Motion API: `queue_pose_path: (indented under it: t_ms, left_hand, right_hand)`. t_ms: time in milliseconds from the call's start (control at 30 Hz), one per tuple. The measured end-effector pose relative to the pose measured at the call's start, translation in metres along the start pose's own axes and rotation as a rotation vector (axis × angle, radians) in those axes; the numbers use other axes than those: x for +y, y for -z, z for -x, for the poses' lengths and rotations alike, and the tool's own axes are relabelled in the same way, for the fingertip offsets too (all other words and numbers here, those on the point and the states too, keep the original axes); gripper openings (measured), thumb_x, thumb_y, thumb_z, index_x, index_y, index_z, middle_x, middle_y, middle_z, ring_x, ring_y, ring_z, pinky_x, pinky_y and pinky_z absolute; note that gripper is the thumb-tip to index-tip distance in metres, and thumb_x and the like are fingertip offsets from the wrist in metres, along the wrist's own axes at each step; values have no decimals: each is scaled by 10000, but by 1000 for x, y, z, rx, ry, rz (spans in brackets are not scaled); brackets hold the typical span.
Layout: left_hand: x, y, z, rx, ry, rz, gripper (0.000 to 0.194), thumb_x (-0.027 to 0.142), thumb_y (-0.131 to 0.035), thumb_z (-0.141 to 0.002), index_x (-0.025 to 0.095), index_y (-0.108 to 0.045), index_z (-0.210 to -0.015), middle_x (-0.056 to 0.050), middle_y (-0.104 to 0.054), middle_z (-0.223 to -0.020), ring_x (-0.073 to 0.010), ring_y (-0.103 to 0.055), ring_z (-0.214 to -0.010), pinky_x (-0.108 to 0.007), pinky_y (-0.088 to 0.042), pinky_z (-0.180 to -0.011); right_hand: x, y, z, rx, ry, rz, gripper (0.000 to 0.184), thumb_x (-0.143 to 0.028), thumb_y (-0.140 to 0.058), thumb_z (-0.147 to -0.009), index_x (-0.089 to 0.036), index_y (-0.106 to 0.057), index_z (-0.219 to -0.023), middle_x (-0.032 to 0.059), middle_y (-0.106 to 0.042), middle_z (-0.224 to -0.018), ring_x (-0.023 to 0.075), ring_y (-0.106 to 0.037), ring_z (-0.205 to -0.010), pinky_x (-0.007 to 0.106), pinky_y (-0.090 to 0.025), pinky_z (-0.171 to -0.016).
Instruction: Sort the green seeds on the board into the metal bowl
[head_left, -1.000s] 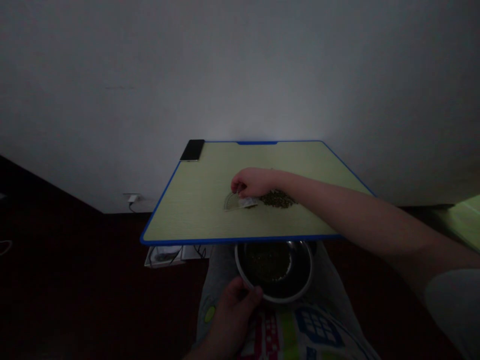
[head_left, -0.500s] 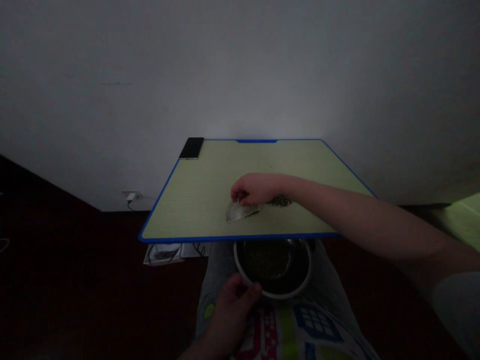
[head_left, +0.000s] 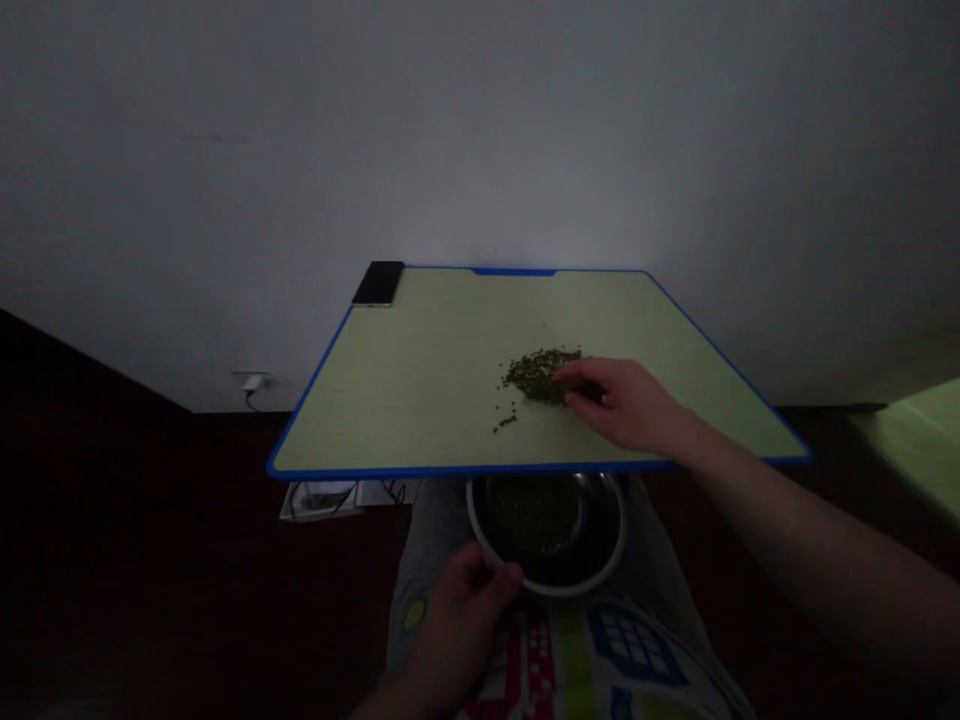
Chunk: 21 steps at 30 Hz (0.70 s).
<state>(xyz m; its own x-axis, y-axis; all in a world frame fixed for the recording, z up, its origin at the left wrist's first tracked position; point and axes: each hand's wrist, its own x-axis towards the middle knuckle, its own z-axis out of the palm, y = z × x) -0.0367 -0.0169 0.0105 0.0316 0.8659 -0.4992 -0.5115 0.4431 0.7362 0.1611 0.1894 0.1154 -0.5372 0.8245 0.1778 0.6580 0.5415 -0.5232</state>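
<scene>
Greenish beans (head_left: 538, 376) are piled on the table (head_left: 420, 400), just past the fingertips of the right hand (head_left: 626, 405), which is laid flat and loose with nothing gripped. Steel bowl (head_left: 546, 535) is pinched at its near-left rim by the left hand (head_left: 457, 625), under the table's near edge. Strays (head_left: 504, 423) are scattered toward that edge, so a sloppy sweep could easily send beans past the bowl onto the lap.
</scene>
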Motion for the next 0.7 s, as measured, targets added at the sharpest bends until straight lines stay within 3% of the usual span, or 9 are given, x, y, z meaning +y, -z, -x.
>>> queue_pose_path:
  t_ms: [200, 700]
  left_hand:
    - [2, 1, 2, 11, 6, -64, 519, 651, -994, -581, 211, -804, -780, -14, -832, -764, -194, -744, -752, -315, -583, -826]
    - [-1, 3, 1, 21, 3, -60, 521, 639, -998, -580, 212, -825, -824, -56, -869, -821, -239, -784, -813, -345, -596, -828]
  right_hand:
    - [0, -18, 36, 113, -8, 76, 336, -225, -555, -907, -203, -806, -1129, 79, -819, -924, 214, -735, -756, 332, -568, -722]
    - [-12, -28, 24, 89, -1, 132, 323, -203, -581, -923, -228, -798, -1162, 76, -842, -1052, 229, -779, -909, 348, -600, -836]
